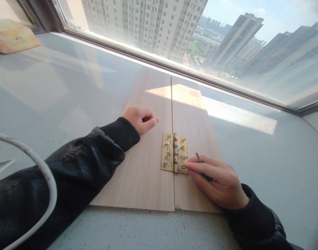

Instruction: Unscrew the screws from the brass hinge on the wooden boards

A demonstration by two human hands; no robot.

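Observation:
A brass-coloured hinge (175,152) lies open across the seam between the left wooden board (138,173) and the right wooden board (195,194). Several screws stand in its two leaves. My right hand (218,177) is closed around a dark, thin-shafted screwdriver (198,157), its shaft sticking up between the fingers. The same hand's fingertips pinch a small screw (184,167) at the lower hole of the right leaf. Left of the hinge, my left hand (140,119) is above the left board with curled fingers and thumb against forefinger; anything inside is hidden.
Both boards lie on a pale speckled counter (96,229) below a window (148,27). A white cable (51,187) loops over at the left, in front of my sleeve. An orange-and-white packet (14,36) stands in the far left corner. Sunlight falls across the boards' far ends.

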